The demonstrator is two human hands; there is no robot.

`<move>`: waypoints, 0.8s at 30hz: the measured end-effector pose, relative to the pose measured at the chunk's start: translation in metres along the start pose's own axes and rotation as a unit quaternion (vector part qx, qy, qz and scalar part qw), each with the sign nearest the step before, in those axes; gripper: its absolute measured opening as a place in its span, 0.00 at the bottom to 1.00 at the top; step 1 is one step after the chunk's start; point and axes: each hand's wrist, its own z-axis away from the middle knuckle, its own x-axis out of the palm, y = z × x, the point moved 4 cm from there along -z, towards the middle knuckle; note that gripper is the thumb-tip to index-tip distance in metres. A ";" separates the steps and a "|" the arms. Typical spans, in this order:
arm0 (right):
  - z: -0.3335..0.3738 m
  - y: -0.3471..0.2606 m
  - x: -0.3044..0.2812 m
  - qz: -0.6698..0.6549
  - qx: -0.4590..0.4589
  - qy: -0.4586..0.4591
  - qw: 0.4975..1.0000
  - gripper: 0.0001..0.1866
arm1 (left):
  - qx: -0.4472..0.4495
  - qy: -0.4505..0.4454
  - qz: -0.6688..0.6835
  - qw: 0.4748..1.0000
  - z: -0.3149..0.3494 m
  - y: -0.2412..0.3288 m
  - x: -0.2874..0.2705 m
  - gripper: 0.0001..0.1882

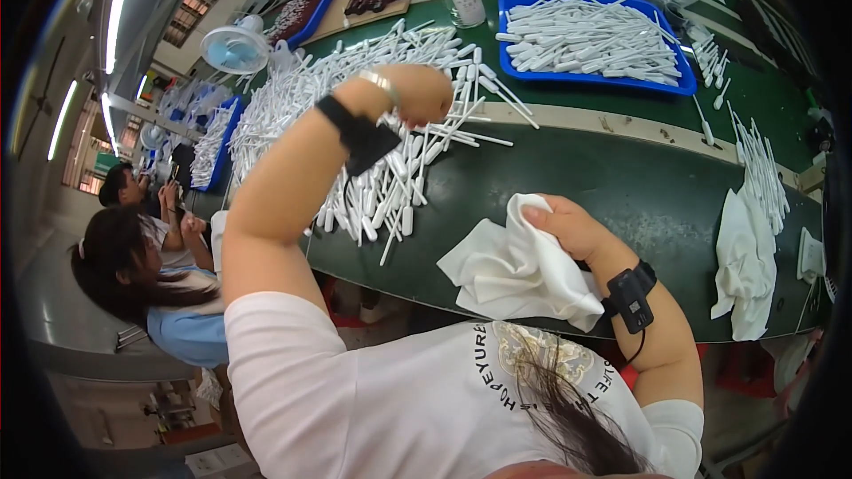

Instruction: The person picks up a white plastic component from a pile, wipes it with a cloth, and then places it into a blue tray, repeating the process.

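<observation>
My left hand (422,94) reaches over a big heap of white plastic sticks (311,98), each with a thick bulb-like end and a thin stem. Its fingers are curled downward among the nearest sticks; the hand itself hides what they hold, if anything. In my right hand (568,226), close to the bench's front edge, is a bunched white cloth (524,270), gripped between thumb and fingers. Part of the cloth hangs toward my body. Both wrists wear black straps with small boxes.
A blue tray (688,82) full of similar sticks stands on the green bench (497,173), beside a glass jar (460,0). More sticks (759,168) and another white cloth (745,257) lie at the right. Other people (133,275) sit along the left.
</observation>
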 end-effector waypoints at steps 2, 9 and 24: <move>0.003 -0.001 0.003 0.002 -0.011 0.020 1.000 0.15 | -0.004 -0.004 -0.014 1.000 0.025 -0.001 0.039 0.09; 0.004 -0.001 0.006 0.012 -0.017 0.037 0.999 0.14 | -0.043 0.360 0.018 0.932 0.069 -0.033 0.105 0.09; 0.004 -0.001 0.007 0.019 -0.033 0.036 0.999 0.14 | -0.172 0.341 0.150 0.912 0.071 -0.041 0.118 0.12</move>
